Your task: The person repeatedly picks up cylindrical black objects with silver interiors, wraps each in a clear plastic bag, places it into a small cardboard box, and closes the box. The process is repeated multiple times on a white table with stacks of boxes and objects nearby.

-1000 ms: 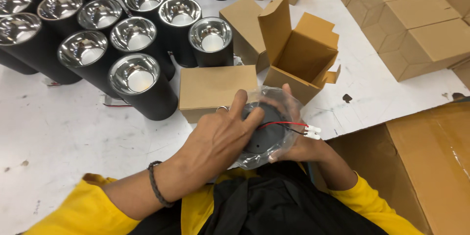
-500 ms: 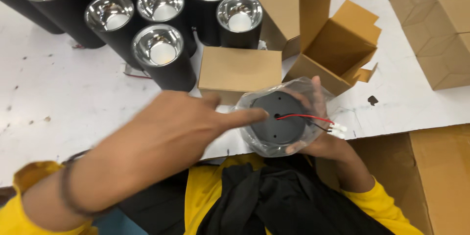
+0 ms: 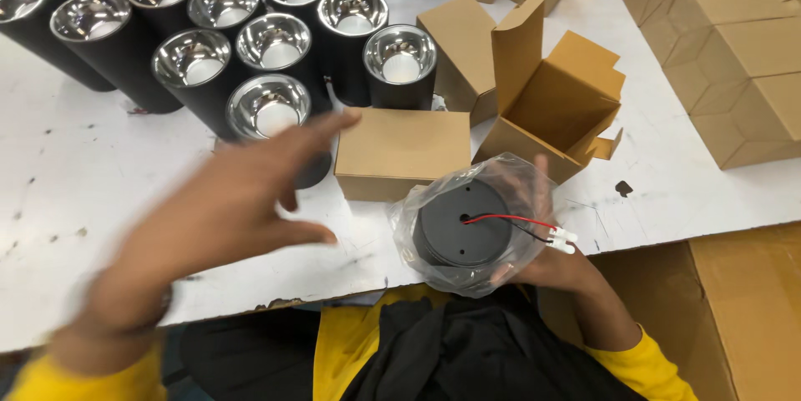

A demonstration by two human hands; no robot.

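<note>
1. Cradling a black cylindrical lamp [image 3: 461,230] wrapped in a clear plastic bag [image 3: 417,209], the right hand [image 3: 546,242] sits at lower centre of the frame, its fingers curled up behind the bag and showing through the film
2. Blurred at lower left, the left hand [image 3: 225,201] hangs with fingers spread and empty, its fingertips just short of the closed cardboard box [image 3: 403,151] and of the nearest black tube lamp [image 3: 271,109]
3. That bagged lamp looks solid and fairly weighty, with a hard metal shell; the film around it is thin and slick, so I'd judge a grip under the base and around the side safer than pinching loose plastic
4. Its red and black wire [image 3: 509,221] ends in small white connectors [image 3: 563,238] that stick out at the right; these look delicate and poor to pull on
5. An open cardboard box [image 3: 555,105] stands just above it, flaps up, with more boxes stacked at upper right [image 3: 734,50]
6. Rows of mirrored tube lamps fill the upper left, cut off by the frame edge
7. How deep the wrapped lamp is, and whether the bag is sealed, cannot be made out; the right palm is hidden beneath it
</note>
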